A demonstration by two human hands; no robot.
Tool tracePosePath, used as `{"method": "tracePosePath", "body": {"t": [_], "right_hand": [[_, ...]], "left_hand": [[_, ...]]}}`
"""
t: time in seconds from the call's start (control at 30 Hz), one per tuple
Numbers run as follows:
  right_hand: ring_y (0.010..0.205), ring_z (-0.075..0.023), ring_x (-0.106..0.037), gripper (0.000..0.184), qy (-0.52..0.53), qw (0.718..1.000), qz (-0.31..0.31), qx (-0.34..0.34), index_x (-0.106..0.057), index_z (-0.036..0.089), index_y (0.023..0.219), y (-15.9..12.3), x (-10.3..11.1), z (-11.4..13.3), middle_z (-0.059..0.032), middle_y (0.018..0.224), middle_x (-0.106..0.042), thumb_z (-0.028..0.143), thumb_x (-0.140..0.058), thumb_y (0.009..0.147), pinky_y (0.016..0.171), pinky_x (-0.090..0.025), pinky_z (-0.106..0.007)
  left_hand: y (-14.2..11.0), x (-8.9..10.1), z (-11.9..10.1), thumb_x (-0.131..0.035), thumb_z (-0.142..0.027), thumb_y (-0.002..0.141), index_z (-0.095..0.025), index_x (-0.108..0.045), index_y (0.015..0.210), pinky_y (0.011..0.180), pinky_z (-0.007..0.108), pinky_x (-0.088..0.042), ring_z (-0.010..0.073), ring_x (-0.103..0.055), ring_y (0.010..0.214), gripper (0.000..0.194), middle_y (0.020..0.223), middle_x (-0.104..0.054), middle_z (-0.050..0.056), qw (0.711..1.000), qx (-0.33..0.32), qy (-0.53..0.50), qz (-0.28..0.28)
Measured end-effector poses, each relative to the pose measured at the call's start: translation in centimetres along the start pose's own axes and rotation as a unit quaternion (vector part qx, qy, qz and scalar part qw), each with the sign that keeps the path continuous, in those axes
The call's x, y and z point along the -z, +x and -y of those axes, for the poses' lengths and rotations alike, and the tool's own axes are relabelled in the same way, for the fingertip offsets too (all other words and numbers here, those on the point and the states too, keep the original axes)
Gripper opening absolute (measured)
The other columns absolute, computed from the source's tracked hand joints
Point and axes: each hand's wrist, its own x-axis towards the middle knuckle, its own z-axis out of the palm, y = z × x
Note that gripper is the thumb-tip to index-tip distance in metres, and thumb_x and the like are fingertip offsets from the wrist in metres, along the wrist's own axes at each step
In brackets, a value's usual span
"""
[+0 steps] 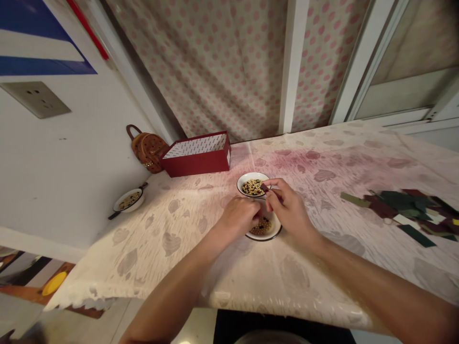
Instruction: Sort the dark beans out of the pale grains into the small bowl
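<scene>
Two white dark-rimmed bowls stand one behind the other on the table. In the far bowl [239,180] lie mixed beads or beans, pale yellow and black. Brown, bead-like pieces with a few dark ones fill the near bowl [276,230]. My left hand [241,215] is closed above the near bowl's left side, its fingertips turned away, so what they hold is hidden. Between thumb and fingers, my right hand [289,205] pinches a small dark red piece [264,188] at the right edge of the far bowl.
A red open box [197,162] and a small brown backpack [148,150] stand at the back left. Another bowl [129,200] with mixed contents is by the wall. Flat green, maroon and white pieces [412,210] lie heaped at right. A patterned cloth [215,267] covers the table.
</scene>
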Motion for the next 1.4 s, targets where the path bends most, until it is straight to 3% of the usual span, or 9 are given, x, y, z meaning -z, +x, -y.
{"method": "tracePosePath", "body": {"t": [0.33,0.8,0.93,1.0,1.07,1.2,1.3,1.4], "right_hand": [[0.054,-0.0146,-0.054,0.021,-0.002,1.000,-0.009,0.006,-0.058,0.021,0.110,0.0,0.0,0.1,0.0061,0.059,-0.054,0.024,-0.048,0.092,0.059,-0.040,-0.027],[0.053,-0.0135,-0.053,0.022,0.003,1.000,0.000,0.002,-0.058,0.021,0.112,0.0,0.0,0.0,0.0072,0.058,-0.053,0.024,-0.047,0.092,0.058,-0.040,-0.026],[0.053,-0.0135,-0.053,0.022,0.001,1.000,-0.003,0.001,-0.058,0.021,0.112,0.0,0.0,0.0,0.0071,0.058,-0.054,0.024,-0.047,0.093,0.057,-0.039,-0.026],[0.053,-0.0136,-0.053,0.021,0.001,1.000,-0.003,0.000,-0.058,0.022,0.111,0.0,0.0,0.0,0.0070,0.058,-0.054,0.024,-0.047,0.093,0.056,-0.039,-0.026],[0.052,-0.0137,-0.052,0.021,0.002,1.000,-0.002,0.003,-0.058,0.022,0.110,0.0,0.0,0.0,0.0070,0.058,-0.054,0.025,-0.047,0.093,0.055,-0.038,-0.027],[0.053,-0.0138,-0.052,0.019,0.028,0.999,0.017,0.013,-0.057,0.022,0.110,-0.2,0.0,0.4,0.0066,0.058,-0.054,0.027,-0.048,0.094,0.056,-0.039,-0.028],[0.053,-0.0140,-0.053,0.019,0.045,0.998,0.042,0.017,-0.057,0.022,0.111,-0.4,-0.1,0.6,0.0068,0.058,-0.053,0.029,-0.047,0.096,0.056,-0.039,-0.028],[0.053,-0.0143,-0.052,0.022,0.042,0.997,0.061,0.018,-0.057,0.021,0.113,-0.5,-0.1,0.7,0.0071,0.057,-0.053,0.030,-0.046,0.097,0.057,-0.039,-0.028]], "left_hand": [[-0.1,-0.3,0.1,-0.064,-0.011,0.077,-0.018,-0.073,0.081,0.077,0.036,-0.052,0.0250,-0.070,0.077,0.012,0.081,-0.075,0.007,0.999,-0.016,-0.013,-0.029],[0.1,-0.1,0.1,-0.064,-0.012,0.078,-0.018,-0.072,0.084,0.077,0.036,-0.052,0.0252,-0.070,0.080,0.011,0.084,-0.076,0.007,0.999,-0.021,-0.027,-0.021],[-0.1,-0.1,0.2,-0.064,-0.010,0.076,-0.018,-0.070,0.079,0.073,0.034,-0.050,0.0231,-0.068,0.077,0.011,0.079,-0.074,0.005,0.997,-0.010,-0.069,-0.034],[-0.2,0.0,0.5,-0.064,-0.009,0.075,-0.018,-0.068,0.078,0.070,0.031,-0.049,0.0202,-0.066,0.074,0.010,0.077,-0.072,0.003,0.988,0.005,-0.146,-0.057],[-0.2,0.0,1.1,-0.065,-0.009,0.074,-0.018,-0.067,0.079,0.070,0.028,-0.049,0.0164,-0.064,0.074,0.012,0.077,-0.070,0.001,0.956,0.019,-0.279,-0.091],[0.2,0.1,2.4,-0.071,-0.014,0.076,-0.016,-0.066,0.087,0.074,0.025,-0.050,0.0120,-0.063,0.075,0.012,0.082,-0.069,0.001,0.833,0.057,-0.531,-0.147],[0.5,0.1,3.0,-0.079,-0.024,0.074,-0.015,-0.065,0.088,0.078,0.026,-0.051,0.0114,-0.064,0.076,0.022,0.084,-0.069,0.002,0.761,0.091,-0.622,-0.158],[0.6,0.2,3.0,-0.083,-0.026,0.071,-0.015,-0.066,0.090,0.082,0.027,-0.052,0.0110,-0.065,0.078,0.028,0.084,-0.069,0.001,0.711,0.100,-0.678,-0.157]]}}
